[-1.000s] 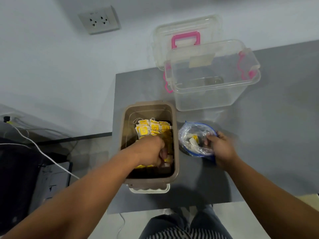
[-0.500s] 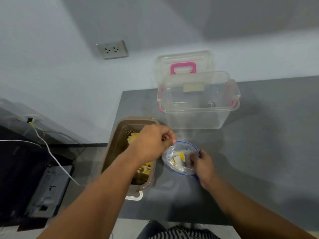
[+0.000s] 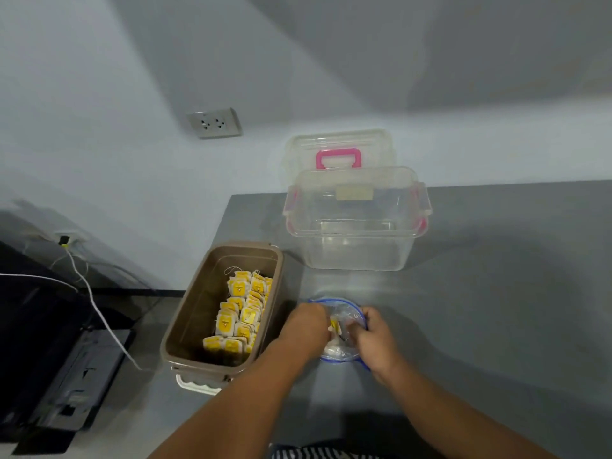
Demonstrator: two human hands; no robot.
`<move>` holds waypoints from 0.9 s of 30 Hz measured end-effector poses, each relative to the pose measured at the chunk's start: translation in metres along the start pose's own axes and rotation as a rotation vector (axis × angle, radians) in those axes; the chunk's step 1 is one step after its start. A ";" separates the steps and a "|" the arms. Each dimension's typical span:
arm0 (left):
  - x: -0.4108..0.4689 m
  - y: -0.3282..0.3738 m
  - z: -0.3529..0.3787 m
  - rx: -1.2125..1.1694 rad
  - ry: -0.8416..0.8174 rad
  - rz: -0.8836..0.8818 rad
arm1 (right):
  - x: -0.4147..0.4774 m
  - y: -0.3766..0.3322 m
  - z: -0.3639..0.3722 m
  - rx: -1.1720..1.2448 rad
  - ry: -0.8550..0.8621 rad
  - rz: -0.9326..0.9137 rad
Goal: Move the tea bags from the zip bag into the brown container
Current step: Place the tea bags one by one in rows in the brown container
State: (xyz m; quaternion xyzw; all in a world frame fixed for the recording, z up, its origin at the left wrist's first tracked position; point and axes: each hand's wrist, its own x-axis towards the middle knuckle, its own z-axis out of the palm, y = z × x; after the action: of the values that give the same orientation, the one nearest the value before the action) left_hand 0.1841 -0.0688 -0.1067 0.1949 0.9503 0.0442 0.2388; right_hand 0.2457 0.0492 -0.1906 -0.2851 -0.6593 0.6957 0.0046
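Inside zip bag (image 3: 344, 308), left hand (image 3: 309, 326) grasp unclear, right hand (image 3: 374, 339) pinching its rim.

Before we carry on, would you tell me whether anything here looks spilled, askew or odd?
Nothing stands out. The tea bags lie inside the brown container, none on the table. The zip bag sits between the left hand and right hand. The clear box stands upright.
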 end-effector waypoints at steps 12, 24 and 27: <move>0.000 -0.007 -0.008 -0.196 0.129 0.050 | 0.006 0.001 -0.001 0.098 -0.026 0.066; 0.000 -0.005 -0.004 -0.060 0.144 0.041 | 0.007 0.002 -0.004 0.076 -0.052 0.087; -0.001 -0.004 -0.007 -0.098 0.142 0.042 | 0.008 0.003 -0.004 0.077 -0.048 0.081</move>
State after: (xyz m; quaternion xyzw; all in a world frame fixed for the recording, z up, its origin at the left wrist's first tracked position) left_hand 0.1804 -0.0726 -0.1008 0.1992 0.9573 0.1092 0.1789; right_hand 0.2416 0.0557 -0.1962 -0.2943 -0.6199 0.7268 -0.0287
